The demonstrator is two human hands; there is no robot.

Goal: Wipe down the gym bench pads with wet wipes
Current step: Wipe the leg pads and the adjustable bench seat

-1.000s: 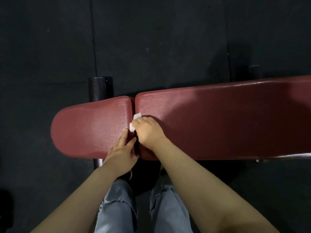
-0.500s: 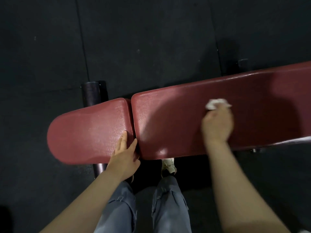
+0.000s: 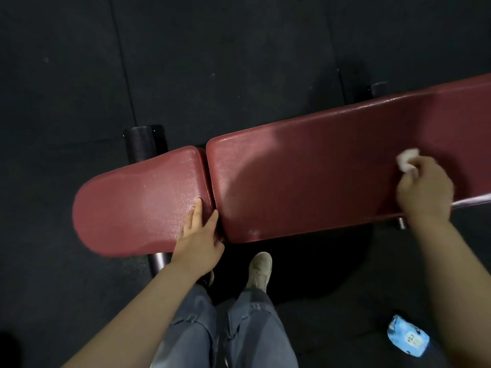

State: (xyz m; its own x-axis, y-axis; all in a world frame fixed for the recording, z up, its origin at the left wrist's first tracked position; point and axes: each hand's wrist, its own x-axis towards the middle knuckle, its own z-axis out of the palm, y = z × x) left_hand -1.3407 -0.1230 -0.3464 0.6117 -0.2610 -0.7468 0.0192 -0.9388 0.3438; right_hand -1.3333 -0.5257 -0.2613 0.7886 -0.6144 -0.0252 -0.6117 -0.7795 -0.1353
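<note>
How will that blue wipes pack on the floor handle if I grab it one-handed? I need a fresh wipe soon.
The wipes pack looks like a soft, crinkled pouch, so it will probably flex rather than stay stiff. It lies flat on the floor, so rolling seems unlikely. Its glossy film may be a little slippery.

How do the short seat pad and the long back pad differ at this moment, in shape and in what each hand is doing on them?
The seat pad is short with a rounded outer end; the back pad is longer, square-cornered and runs out of view. The left hand rests flat on the seat pad, holding nothing; the right hand grips a crumpled wet wipe against the back pad. Both are dark red textured upholstery, separated by a narrow gap.
</note>
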